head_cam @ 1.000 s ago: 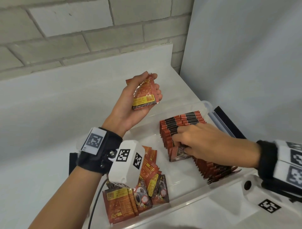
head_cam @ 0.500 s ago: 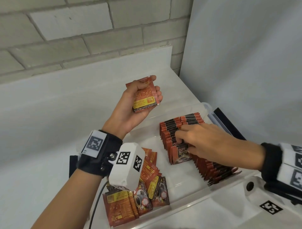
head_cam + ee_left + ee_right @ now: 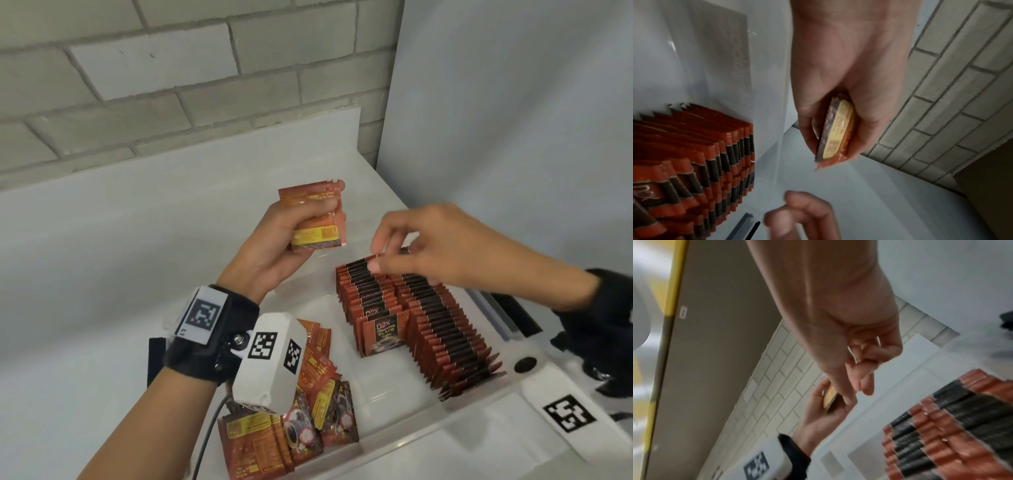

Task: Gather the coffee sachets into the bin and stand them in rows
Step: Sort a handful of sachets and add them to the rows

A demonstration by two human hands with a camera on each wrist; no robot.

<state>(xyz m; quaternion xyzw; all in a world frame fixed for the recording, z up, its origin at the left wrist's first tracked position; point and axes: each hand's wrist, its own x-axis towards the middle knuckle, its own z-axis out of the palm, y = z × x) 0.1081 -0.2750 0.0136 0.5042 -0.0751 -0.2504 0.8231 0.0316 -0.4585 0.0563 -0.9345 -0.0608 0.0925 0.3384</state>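
In the head view my left hand (image 3: 318, 219) grips a small stack of red-orange coffee sachets (image 3: 317, 226) above the far left of the clear bin (image 3: 428, 435). Two rows of sachets (image 3: 442, 329) stand on edge in the bin's right half, and the front one shows its "D2X" face (image 3: 383, 332). My right hand (image 3: 407, 246) hovers over the rows' far end with loosely curled fingers and holds nothing. The left wrist view shows the gripped stack (image 3: 836, 134) edge-on. In the right wrist view the empty fingers (image 3: 861, 369) hang above the rows (image 3: 951, 434).
A loose pile of sachets (image 3: 318, 394) lies in the bin's near left corner, partly under my left wrist camera. A clear lid with a black edge (image 3: 507, 308) lies to the right of the bin. A brick wall stands behind, a grey panel on the right.
My right hand has let go of the front sachet in the left row and risen toward my left hand. The left hand keeps its stack, held slightly more upright.
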